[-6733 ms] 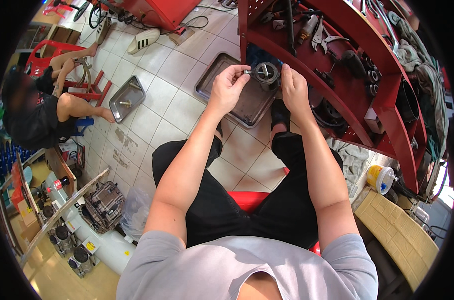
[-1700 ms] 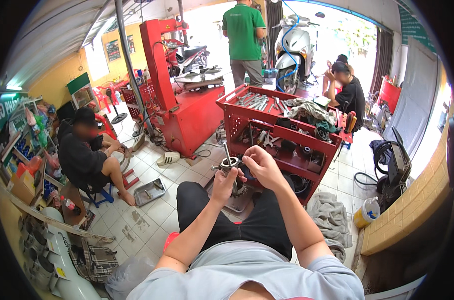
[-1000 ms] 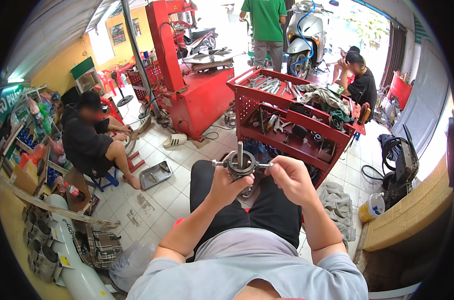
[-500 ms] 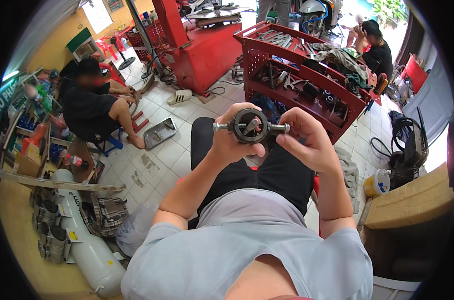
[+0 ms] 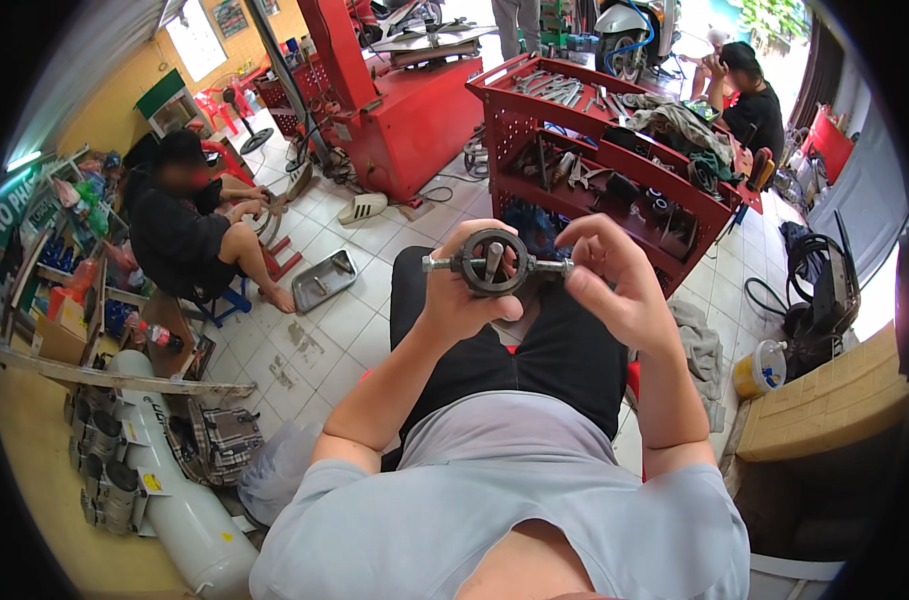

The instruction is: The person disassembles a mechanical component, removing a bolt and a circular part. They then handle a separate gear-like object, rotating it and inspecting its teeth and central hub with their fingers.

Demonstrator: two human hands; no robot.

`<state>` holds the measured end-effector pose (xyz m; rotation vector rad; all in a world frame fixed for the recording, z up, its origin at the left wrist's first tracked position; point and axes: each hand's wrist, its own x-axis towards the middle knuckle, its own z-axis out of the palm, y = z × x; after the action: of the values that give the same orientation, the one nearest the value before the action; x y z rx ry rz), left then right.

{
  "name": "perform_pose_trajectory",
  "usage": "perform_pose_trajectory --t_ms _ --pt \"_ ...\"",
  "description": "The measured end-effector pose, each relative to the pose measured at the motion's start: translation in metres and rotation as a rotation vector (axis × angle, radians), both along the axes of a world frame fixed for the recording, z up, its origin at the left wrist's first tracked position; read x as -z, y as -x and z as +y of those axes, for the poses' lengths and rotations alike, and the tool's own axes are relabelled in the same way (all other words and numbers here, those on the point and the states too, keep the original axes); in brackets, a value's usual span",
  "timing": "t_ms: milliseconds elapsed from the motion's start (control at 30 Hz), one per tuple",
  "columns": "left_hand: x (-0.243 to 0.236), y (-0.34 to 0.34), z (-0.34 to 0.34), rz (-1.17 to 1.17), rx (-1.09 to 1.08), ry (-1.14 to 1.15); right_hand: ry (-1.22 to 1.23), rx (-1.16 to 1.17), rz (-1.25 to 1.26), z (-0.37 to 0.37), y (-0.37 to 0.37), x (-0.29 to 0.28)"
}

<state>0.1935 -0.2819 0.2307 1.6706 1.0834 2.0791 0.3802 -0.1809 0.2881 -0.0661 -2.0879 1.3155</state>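
In front of my lap, my left hand point(image 5: 462, 297) grips a round dark metal ring point(image 5: 463, 266). A bolt sticks out of each side of the ring, and a grey pin-like piece point(image 5: 493, 262) shows inside its opening. My right hand point(image 5: 619, 285) is at the right-hand bolt point(image 5: 554, 267), with thumb and forefinger apart on either side of its end. The thumb is close to the bolt's tip; whether it touches, I cannot tell.
Ahead stands a red tool cart point(image 5: 614, 190) with spanners and cloths. A metal tray point(image 5: 324, 282) lies on the tiles at left, near a seated person point(image 5: 189, 225). Another person point(image 5: 754, 105) sits behind the cart. A white bucket point(image 5: 759, 370) stands at right, a white cylinder point(image 5: 189, 500) at left.
My right thumb and forefinger have spread apart from the right-hand bolt they were pinching. The ring has shifted a little, and its inner piece now appears more upright. My view has shifted slightly.
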Motion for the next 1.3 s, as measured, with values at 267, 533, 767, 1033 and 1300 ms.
perform_pose_trajectory --t_ms 267,533,767,1033,1300 --pt "0.0 -0.002 -0.002 0.001 -0.017 0.013 -0.025 0.016 0.04 -0.01 -0.002 -0.005" --pt "-0.001 0.003 0.0 0.066 -0.065 -0.007 0.017 0.037 0.093 -0.008 0.003 0.001" --pt "-0.003 0.0 -0.001 0.075 -0.038 -0.032 0.14 0.017 -0.099 -0.003 -0.002 0.004" --pt "-0.002 0.0 -0.001 -0.004 0.002 -0.021 0.093 -0.029 -0.121 0.005 -0.006 0.008" --pt "0.002 0.003 0.001 -0.007 -0.009 -0.022 -0.009 -0.008 0.081 -0.004 0.001 0.001"
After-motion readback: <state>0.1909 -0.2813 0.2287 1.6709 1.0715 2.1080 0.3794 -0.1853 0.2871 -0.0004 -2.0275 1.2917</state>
